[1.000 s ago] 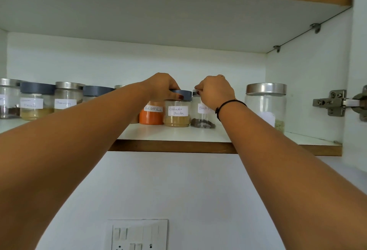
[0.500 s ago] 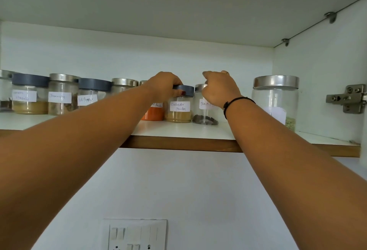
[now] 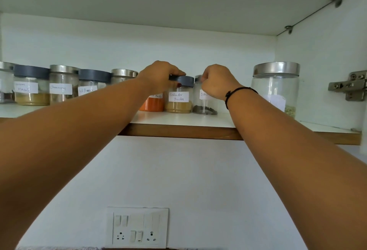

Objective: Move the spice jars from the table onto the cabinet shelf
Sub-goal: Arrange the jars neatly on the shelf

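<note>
Along the cabinet shelf (image 3: 178, 119) the jars stand in one row toward the back edge, labels facing out, likely so each can be read. From the left end come a masala jar (image 3: 31, 90) with a grey lid and yellowish powder, a cinnamon jar (image 3: 62, 88) with a steel lid and brown contents, and a pepper jar (image 3: 89, 88) partly behind the left forearm (image 3: 99, 122). Mid-shelf, an orange-red powder jar (image 3: 153, 103) sits just beside the coriander powder jar (image 3: 178, 102). The left hand (image 3: 158, 74) grips that jar's grey lid from above, apparently to settle it into line. Next along, the right hand (image 3: 216, 80) is curled on the steel lid of a jar labelled "Black" (image 3: 204, 106), dark grains at its bottom. Near the right end stands a large steel-lidded jar (image 3: 276, 90), almost empty.
</note>
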